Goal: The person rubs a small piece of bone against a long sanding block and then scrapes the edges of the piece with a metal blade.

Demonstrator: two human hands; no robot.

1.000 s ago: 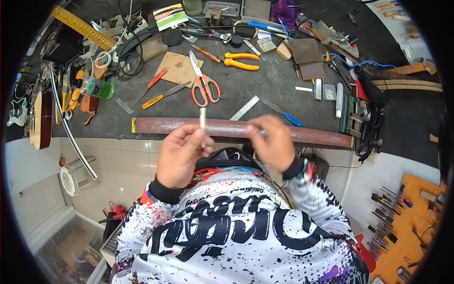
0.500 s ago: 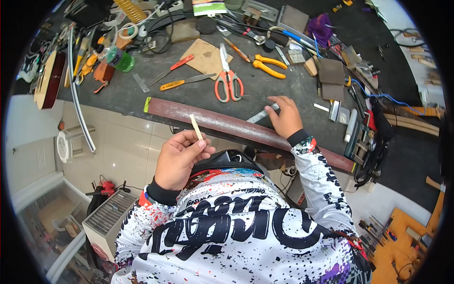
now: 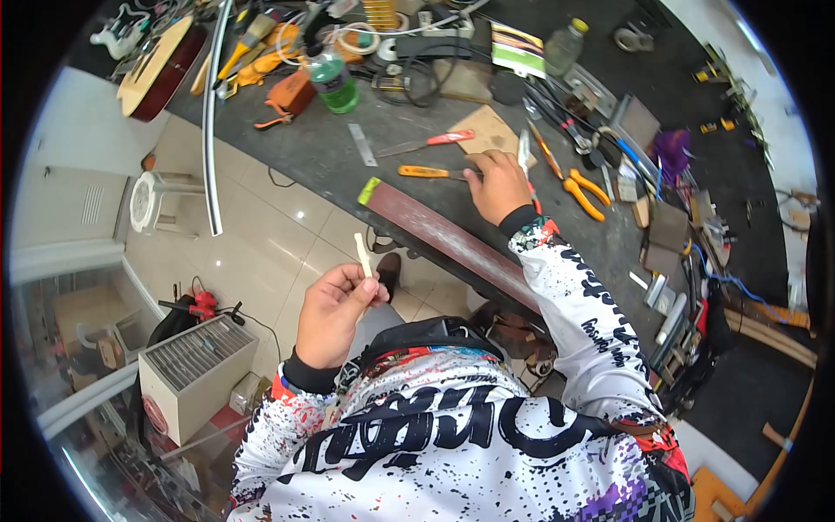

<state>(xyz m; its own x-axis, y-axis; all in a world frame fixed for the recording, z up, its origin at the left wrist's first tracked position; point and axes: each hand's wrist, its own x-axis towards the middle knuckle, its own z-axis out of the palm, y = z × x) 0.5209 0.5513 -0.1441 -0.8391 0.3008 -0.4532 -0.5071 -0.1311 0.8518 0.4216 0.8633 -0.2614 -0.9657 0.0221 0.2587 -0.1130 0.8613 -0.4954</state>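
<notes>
My left hand [image 3: 335, 313] pinches a small pale strip [image 3: 363, 254] upright between thumb and fingers, in front of the bench's edge. Over the bench, my right hand [image 3: 498, 185] has its fingers bent down beside the blade of an orange-handled file [image 3: 424, 172]; whether it grips anything is hidden. Behind its fingers lie a thin wooden board [image 3: 487, 130] and a red-handled tool [image 3: 450, 137]. The scissors [image 3: 524, 150] are partly covered by this hand. A long reddish-brown sanding bar [image 3: 444, 235] lies along the bench's front edge.
Yellow pliers [image 3: 587, 193] lie to the right. A steel ruler piece [image 3: 362, 144] and a green bottle [image 3: 331, 83] stand or lie at the back left. A curved metal strip [image 3: 210, 122] juts past the bench edge, with a white stool [image 3: 163, 203] below.
The view has swung, shifting the bench contents rightward. My right hand has moved from the metal ruler near the bar to the files and scissors. My left hand still holds the strip.
</notes>
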